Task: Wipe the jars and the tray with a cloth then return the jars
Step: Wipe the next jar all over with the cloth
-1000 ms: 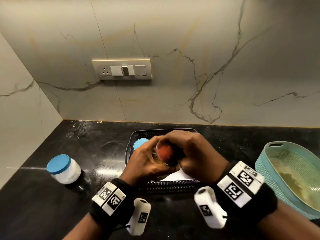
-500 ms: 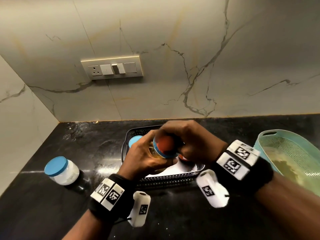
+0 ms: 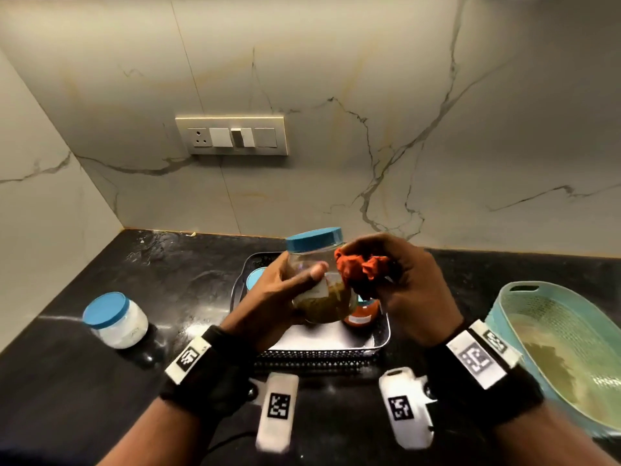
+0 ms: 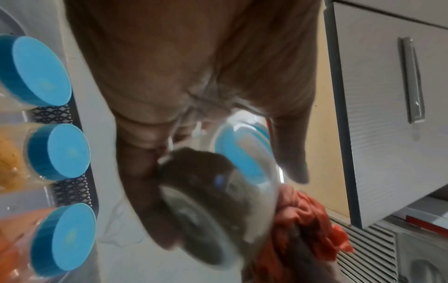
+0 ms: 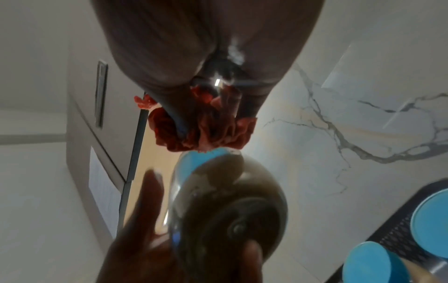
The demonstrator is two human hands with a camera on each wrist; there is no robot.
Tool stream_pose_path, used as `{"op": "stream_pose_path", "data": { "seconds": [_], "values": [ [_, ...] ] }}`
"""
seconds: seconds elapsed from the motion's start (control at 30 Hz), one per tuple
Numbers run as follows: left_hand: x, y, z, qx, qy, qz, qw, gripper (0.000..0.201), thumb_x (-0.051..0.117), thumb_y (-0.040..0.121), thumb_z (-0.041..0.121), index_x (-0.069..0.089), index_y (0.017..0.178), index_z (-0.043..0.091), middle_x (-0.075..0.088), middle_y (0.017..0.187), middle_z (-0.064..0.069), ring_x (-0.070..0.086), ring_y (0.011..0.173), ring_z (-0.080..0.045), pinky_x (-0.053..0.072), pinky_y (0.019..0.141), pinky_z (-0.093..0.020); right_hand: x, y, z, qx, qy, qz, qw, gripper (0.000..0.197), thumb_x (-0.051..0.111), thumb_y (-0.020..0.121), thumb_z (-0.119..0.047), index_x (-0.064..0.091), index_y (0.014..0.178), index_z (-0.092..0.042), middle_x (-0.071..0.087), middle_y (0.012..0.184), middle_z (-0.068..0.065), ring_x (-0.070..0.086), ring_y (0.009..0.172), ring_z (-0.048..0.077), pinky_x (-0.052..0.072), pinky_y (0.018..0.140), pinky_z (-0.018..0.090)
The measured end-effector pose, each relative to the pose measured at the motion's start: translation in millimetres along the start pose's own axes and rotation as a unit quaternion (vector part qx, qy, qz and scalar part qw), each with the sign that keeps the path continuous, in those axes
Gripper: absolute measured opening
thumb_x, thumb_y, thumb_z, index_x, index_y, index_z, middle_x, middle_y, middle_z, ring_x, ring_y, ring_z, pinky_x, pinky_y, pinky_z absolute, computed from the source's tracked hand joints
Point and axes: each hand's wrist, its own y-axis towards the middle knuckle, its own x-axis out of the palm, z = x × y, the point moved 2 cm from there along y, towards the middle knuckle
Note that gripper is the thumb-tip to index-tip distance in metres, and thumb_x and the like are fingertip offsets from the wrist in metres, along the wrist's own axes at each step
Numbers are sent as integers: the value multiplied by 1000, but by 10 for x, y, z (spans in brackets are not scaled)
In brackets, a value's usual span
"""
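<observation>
My left hand [image 3: 268, 297] gripped the jar [image 3: 319, 280], thumb across its front, held upright above the tray [image 3: 336, 341]. My right hand [image 3: 410, 290] clutched the bunched cloth [image 3: 359, 267], pressed against the jar's side just below the lid [image 3: 314, 238]. More jars sat in the tray; one stood left of it on the counter [image 3: 100, 381].
</observation>
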Motion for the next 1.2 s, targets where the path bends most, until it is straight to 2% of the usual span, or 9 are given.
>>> {"op": "stream_pose_path", "data": {
  "seconds": [0.17,0.37,0.47,0.53,0.67,0.73,0.9,1.03,1.2],
  "values": [
    [114,-36,-2,9,-90,-60,994,94,94,67,32,48,145,7,56,139,-31,64,119,-42,59,90,-51,-85,-13,-79,-22,25,42,999,32,77,81,3,71,105,-17,75,95,-2,72,80,13,56,68,24],
    [273,-7,-106,36,-128,1,991,93,97,58,39,54,137,13,67,129,-21,69,114,-36,60,82,-42,-147,-81,8,-45,-117,89,988,51,80,79,-6,63,120,-31,65,120,-15,63,112,5,55,94,29],
    [269,49,-105,66,-65,52,994,99,97,55,46,51,137,11,67,128,-21,68,114,-37,60,83,-41,-126,-104,17,-84,-150,96,981,41,75,80,-9,66,112,-33,68,111,-17,64,105,0,54,91,25],
    [278,71,-80,66,-38,62,995,99,97,54,47,53,134,11,67,126,-21,68,113,-38,59,83,-41,-129,-81,12,-89,-144,97,981,39,75,81,-3,69,108,-29,70,106,-14,66,102,5,55,89,31],
    [321,114,-51,65,1,56,996,75,88,71,38,53,133,16,69,124,-16,70,113,-33,59,84,-41,-167,96,-38,-128,-171,95,972,37,74,83,3,71,112,-18,70,107,-7,66,104,12,56,88,39],
    [343,118,-32,70,-16,56,996,60,79,83,37,55,132,15,68,123,-16,70,109,-32,60,82,-44,-112,153,-62,-147,-188,65,969,40,74,81,4,70,115,-17,68,111,-6,64,107,12,54,91,36],
    [272,73,60,86,-45,45,994,55,77,81,57,69,122,21,69,125,-17,68,112,-33,59,84,-47,95,-76,-2,-184,-251,11,950,45,75,78,0,70,118,-19,64,119,-6,61,112,12,53,93,28],
    [165,36,79,87,-31,44,995,39,65,93,43,67,124,19,67,126,-20,68,112,-34,58,86,-49,177,-100,6,-213,-278,10,937,44,76,78,-2,69,118,-20,63,118,-4,61,110,11,50,93,19],
    [79,25,83,73,-51,59,994,74,79,81,46,50,141,13,62,135,-22,64,121,-40,56,90,-53,135,233,-11,-146,-258,105,949,42,73,80,2,69,114,-21,66,109,-8,60,100,9,46,88,16]
  ]
}}
